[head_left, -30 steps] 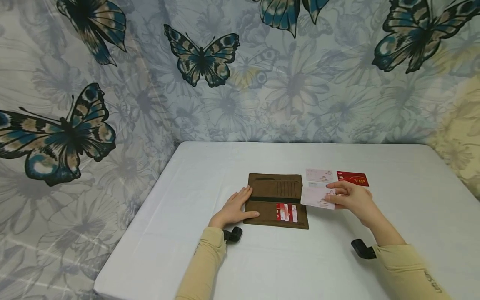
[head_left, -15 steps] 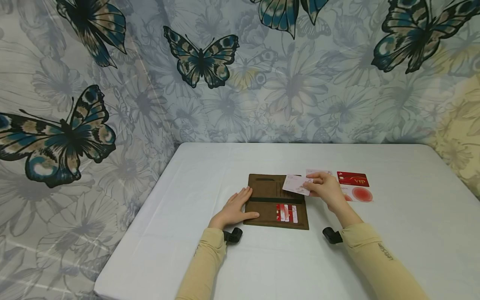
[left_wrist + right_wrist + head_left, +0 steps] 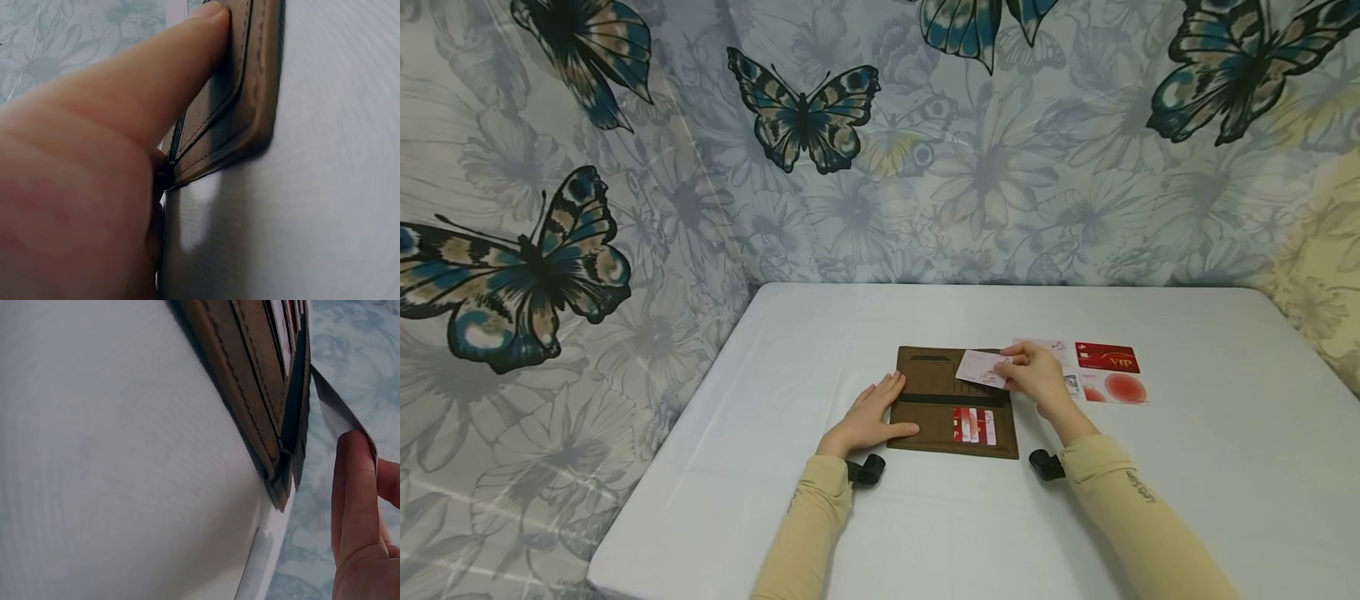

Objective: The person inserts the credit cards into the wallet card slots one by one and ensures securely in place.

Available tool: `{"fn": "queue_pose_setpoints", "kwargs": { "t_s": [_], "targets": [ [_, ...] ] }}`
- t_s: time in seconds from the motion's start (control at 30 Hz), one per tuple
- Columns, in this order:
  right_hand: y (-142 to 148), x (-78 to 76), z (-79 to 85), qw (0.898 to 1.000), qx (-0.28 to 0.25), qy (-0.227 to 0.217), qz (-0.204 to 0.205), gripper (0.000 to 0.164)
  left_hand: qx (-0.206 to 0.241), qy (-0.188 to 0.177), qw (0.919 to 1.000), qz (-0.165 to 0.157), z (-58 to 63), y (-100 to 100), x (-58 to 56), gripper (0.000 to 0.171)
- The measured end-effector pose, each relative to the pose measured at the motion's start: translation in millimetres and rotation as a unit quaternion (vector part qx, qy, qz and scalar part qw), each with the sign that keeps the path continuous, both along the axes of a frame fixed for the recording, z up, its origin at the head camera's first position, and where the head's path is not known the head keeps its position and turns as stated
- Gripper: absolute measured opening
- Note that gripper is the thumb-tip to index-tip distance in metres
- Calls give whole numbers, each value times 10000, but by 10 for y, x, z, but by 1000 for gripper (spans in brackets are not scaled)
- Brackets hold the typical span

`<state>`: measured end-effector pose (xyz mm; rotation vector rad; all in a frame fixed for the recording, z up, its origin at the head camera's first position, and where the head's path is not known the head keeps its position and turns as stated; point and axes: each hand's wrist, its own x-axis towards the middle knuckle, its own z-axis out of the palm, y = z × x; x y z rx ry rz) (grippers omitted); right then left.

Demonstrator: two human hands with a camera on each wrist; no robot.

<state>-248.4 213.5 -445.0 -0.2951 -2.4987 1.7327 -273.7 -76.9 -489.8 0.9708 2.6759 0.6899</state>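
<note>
A brown wallet (image 3: 925,425) lies opened flat on the white table, with several red and white cards (image 3: 974,425) in the slots of its near half. My left hand (image 3: 867,417) rests on the wallet's left edge, fingers spread and straight; its thumb presses the near half, as the left wrist view also shows. My right hand (image 3: 1037,377) pinches a pale pink card (image 3: 982,367) by its right end. That card is tilted over the wallet's far half, above the card slots. In the right wrist view the card (image 3: 340,409) stands edge-on between fingers and thumb.
To the right of the wallet lie a red VIP card (image 3: 1107,357), a card with red circles (image 3: 1122,387) and a pale pink card (image 3: 1051,347), partly hidden by my right hand. A butterfly-patterned cloth (image 3: 850,217) hangs behind the table (image 3: 737,517).
My right hand has carried the pink card leftward, from the wallet's right side to over its far half. My left hand has stayed in place.
</note>
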Motion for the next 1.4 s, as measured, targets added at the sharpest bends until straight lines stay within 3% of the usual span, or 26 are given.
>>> {"fn": "queue_pose_setpoints", "kwargs": {
  "t_s": [0.2,0.67,1.07,1.4],
  "targets": [
    [-20,-26,-58,9999,39,88,77,31,8,42,10000,-10,16,6,2,89],
    [-10,-29,-11,9958,466,-423,672,32,-86,84,9999,-4,9,7,-17,90],
    [-87,-179,85,9827,1311,-677,1116,28,-65,58,10000,11,-15,0,-22,90],
    [-193,-286,61,9663,2133,-494,1356,24,-43,21,10000,18,-9,-4,-16,90]
  ]
}}
